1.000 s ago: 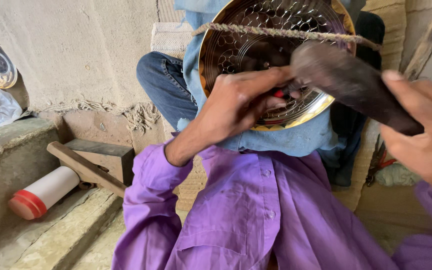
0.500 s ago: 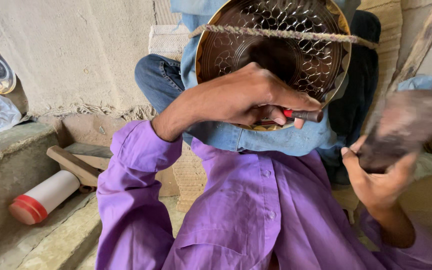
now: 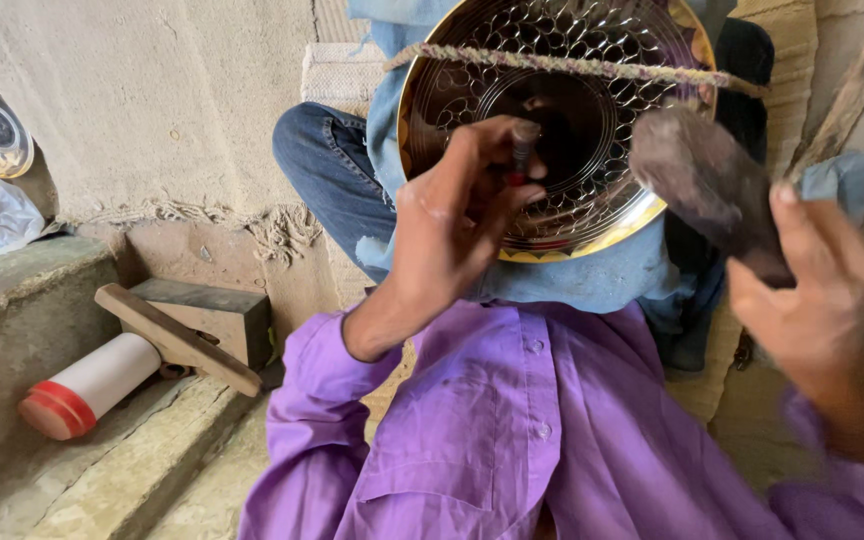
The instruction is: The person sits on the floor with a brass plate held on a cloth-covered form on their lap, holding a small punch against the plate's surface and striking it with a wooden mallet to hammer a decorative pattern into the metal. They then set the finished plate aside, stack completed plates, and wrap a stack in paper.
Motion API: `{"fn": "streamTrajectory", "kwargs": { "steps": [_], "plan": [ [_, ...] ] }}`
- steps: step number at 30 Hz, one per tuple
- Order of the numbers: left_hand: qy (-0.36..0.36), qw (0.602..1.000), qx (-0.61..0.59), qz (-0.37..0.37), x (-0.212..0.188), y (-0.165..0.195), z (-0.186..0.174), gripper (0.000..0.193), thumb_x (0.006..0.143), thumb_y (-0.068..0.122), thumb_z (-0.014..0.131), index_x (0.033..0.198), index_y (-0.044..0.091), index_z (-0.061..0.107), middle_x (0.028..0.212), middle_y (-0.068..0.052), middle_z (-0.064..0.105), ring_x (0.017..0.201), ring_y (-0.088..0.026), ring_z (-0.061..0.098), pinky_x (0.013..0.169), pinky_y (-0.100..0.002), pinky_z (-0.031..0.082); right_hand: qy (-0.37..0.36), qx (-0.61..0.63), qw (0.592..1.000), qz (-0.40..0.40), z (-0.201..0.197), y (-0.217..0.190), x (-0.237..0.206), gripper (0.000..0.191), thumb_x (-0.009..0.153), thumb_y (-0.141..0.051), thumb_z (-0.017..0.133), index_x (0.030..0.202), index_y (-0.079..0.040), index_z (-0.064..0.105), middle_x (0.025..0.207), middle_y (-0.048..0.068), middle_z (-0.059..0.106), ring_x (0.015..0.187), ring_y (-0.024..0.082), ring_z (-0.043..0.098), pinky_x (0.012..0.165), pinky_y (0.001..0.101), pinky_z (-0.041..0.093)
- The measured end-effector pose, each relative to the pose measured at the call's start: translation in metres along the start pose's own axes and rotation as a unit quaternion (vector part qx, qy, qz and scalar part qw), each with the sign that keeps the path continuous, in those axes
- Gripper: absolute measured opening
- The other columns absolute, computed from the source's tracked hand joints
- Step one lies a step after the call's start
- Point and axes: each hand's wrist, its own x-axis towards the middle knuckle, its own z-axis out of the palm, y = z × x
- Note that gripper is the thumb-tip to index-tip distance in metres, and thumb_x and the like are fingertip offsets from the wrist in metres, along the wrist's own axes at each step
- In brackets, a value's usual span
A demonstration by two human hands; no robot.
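The left hand (image 3: 457,225) pinched a short dark punch (image 3: 521,152) between thumb and fingertips, its tip set against the face of a round engraved brass plate (image 3: 592,215). Most of the punch was hidden inside the grip; only its upper end and a bit of red near the thumb showed. The plate stood upright against a denim-clad leg (image 3: 327,180), held by a braided cord (image 3: 572,65) across its upper part; its top edge was cut off by the frame. The right hand (image 3: 817,290) was closed around a dark, worn mallet (image 3: 707,185), blurred, its head just beside the plate's right rim. The handle was lost in the fist. At the left lay a white cylinder with a red cap (image 3: 87,388) beside a wooden stick (image 3: 177,340).
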Motion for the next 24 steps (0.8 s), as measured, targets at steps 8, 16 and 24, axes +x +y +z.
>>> {"fn": "streamTrajectory", "kwargs": {
  "steps": [8,16,24],
  "plan": [
    [0.025,0.998,0.053,0.014,-0.003,-0.005,0.003,0.045,0.101,0.000,0.075,0.139,0.004,0.052,0.116,-0.005,0.075,0.084,-0.009,0.077,0.073,-0.022,0.063,-0.072,0.167,0.982,0.058,-0.020,0.011,0.066,0.075,0.091,0.005,0.071,0.158,-0.002,0.038,0.097,0.015,0.061,0.080,0.023,0.062,0.070,0.0359,0.051],
    [-0.030,0.997,0.035,0.054,0.002,-0.007,0.000,0.040,0.102,0.000,0.075,0.136,0.004,0.055,0.116,-0.006,0.075,0.107,-0.015,0.079,0.088,-0.024,0.065,-0.118,0.197,0.971,0.065,-0.032,0.009,0.082,0.078,0.084,0.005,0.068,0.155,-0.002,0.037,0.099,0.011,0.062,0.085,0.017,0.063,0.075,0.0309,0.052],
    [-0.187,0.973,0.043,0.132,0.030,-0.012,-0.014,0.051,0.099,0.005,0.078,0.145,0.007,0.056,0.128,-0.012,0.072,0.113,-0.029,0.075,0.090,-0.034,0.062,-0.165,0.174,0.956,0.169,-0.035,-0.006,0.057,0.076,0.082,0.009,0.074,0.150,0.000,0.041,0.095,0.020,0.065,0.079,0.026,0.069,0.071,0.0362,0.057]
  ]
}}
